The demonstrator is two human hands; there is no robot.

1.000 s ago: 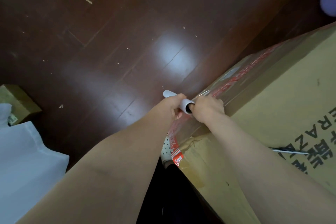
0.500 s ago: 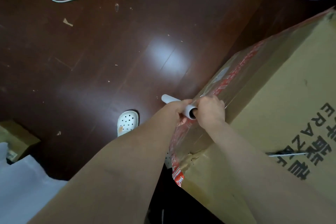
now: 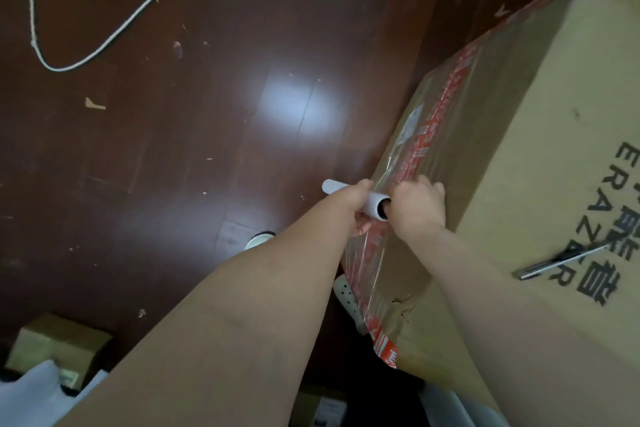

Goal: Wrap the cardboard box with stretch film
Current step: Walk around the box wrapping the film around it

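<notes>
Left hand [image 3: 351,206] fingers curl round the roll [image 3: 375,203], held against the side of the box [image 3: 554,114] near its top edge; right hand [image 3: 419,210] fingers curl at the roll's open end, apparently gripping; best draw the film [image 3: 367,260] taut and level so it clings unwrinkled.

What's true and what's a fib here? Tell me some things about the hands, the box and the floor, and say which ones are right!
1. The left hand grips the roll of stretch film. True.
2. A pen lies on top of the cardboard box. True.
3. The white rope is tied round the box. False: it lies loose on the floor, away from the box.
4. The floor is light grey tile. False: it is dark brown wood.
</notes>
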